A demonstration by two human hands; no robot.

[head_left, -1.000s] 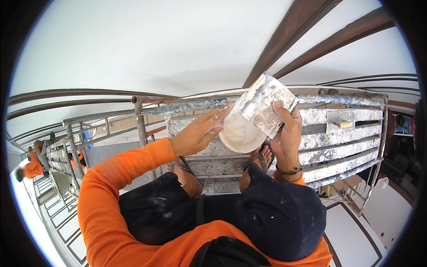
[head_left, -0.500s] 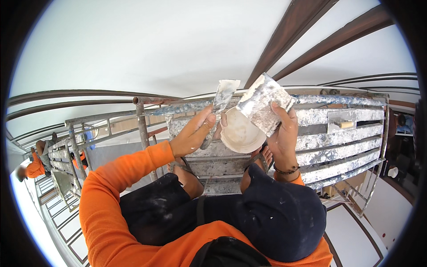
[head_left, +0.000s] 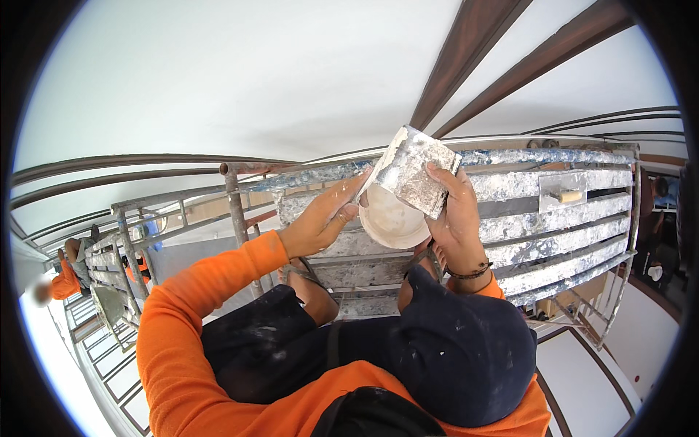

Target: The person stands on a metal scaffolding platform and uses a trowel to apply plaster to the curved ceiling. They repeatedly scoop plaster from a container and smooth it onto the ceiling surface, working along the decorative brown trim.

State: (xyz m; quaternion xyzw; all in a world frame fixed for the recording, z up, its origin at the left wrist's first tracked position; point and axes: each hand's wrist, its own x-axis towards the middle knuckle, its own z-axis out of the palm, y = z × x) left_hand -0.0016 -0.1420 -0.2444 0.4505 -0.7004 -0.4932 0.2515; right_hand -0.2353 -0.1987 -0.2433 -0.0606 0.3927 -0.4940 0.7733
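My left hand [head_left: 318,222] is closed around a putty knife [head_left: 366,182]; its blade shows nearly edge-on against the left edge of a wide scraper plate [head_left: 421,169]. That square metal plate is smeared with white filler. Its lower right side is gripped by my right hand [head_left: 459,218], thumb on top and fingers mostly hidden behind. Just below the plate is a round, whitish bowl [head_left: 392,224] with pale residue inside, partly covered by the plate. Whether the bowl rests on the planks between my feet, I cannot tell.
I am crouched on a paint-spattered scaffold platform [head_left: 568,240] with gaps between its slats. A trowel [head_left: 564,195] with a light handle lies to the right. Metal rails [head_left: 237,197] stand at left. Ahead is a white wall [head_left: 240,87] with dark brown strips. Another person [head_left: 67,280] is far left.
The putty knife has turned from showing its blade face to nearly edge-on, meeting the plate's left edge. The plate has shifted slightly left.
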